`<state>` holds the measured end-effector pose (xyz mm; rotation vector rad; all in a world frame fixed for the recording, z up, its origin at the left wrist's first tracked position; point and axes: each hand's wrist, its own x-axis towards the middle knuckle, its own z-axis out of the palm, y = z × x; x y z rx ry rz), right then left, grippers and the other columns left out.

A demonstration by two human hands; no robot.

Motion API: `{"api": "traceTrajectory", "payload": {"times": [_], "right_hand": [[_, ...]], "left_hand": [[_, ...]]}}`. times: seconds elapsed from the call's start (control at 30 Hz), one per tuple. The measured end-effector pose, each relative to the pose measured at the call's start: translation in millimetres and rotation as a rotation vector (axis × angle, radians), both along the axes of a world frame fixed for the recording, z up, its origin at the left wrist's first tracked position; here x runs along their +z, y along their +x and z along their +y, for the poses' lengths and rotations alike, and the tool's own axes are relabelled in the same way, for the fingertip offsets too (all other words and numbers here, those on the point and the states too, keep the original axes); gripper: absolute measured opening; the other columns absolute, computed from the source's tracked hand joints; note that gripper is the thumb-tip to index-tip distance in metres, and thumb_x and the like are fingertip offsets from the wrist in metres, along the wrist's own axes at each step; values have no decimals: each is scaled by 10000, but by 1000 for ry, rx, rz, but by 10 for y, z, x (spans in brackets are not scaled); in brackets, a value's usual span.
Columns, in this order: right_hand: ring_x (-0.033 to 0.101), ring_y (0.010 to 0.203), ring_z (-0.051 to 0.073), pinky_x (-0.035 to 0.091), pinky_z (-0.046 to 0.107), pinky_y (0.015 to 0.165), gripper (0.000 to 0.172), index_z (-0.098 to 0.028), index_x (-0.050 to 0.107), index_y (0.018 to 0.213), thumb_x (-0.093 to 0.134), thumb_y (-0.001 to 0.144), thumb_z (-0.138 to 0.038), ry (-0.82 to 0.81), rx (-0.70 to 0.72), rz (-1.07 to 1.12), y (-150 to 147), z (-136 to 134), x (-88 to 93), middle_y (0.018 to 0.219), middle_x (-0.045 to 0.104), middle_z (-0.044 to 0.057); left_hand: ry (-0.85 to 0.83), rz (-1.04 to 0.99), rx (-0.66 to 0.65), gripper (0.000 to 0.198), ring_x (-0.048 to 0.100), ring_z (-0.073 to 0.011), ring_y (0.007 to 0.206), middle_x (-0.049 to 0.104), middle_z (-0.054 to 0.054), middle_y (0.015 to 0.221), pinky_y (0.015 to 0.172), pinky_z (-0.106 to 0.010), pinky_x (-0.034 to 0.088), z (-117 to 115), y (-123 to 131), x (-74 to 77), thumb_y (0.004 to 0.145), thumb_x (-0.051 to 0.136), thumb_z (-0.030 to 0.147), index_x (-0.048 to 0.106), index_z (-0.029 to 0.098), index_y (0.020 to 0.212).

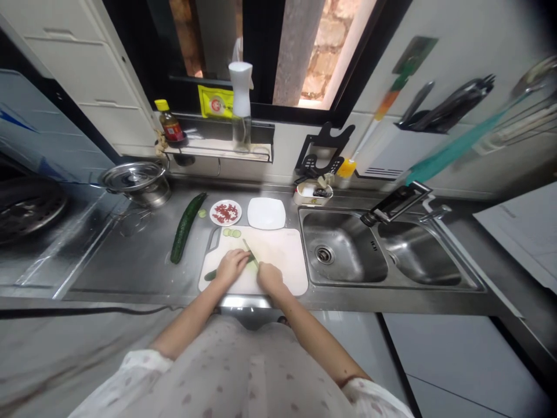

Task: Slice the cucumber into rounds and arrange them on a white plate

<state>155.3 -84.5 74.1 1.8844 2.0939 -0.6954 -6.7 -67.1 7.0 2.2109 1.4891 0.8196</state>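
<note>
On the white cutting board (pixel 278 249) my left hand (pixel 231 266) presses down on a cucumber piece (pixel 211 274), fingers curled over it. My right hand (pixel 270 275) grips a knife (pixel 249 249) whose blade points away from me and meets the cucumber beside my left fingers. A few cut slices (pixel 232 233) lie at the board's far left corner. A whole cucumber (pixel 186 226) lies on the steel counter left of the board.
Behind the board sit a small plate of red pieces (pixel 225 212) and an empty white plate (pixel 266 213). A double sink (pixel 383 249) is to the right, a lidded steel pot (pixel 136 181) at the back left, bottles on the window shelf (pixel 217 150).
</note>
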Motion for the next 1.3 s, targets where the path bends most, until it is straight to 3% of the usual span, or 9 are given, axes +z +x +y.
{"api": "traceTrajectory", "payload": {"times": [0.97,1.3], "right_hand": [[660,958,223,463,285,738,304,-136,617,1066,374,888,-94,-46,-17,-49,345,-476,-31,1000,690,145],[653,945,217,439,280,723,286,-150,635,1041,386,900,-156,-47,-39,-11,423,-492,23,992,694,138]], "left_hand": [[-10,-18,20,237,585,-183,930,679,-47,977,847,-320,460,-2,20,-19,930,506,286,701,238,1054],[-71,3,45,256,586,-192,959,683,-47,1012,866,-319,456,-21,33,20,933,494,309,700,245,1070]]}}
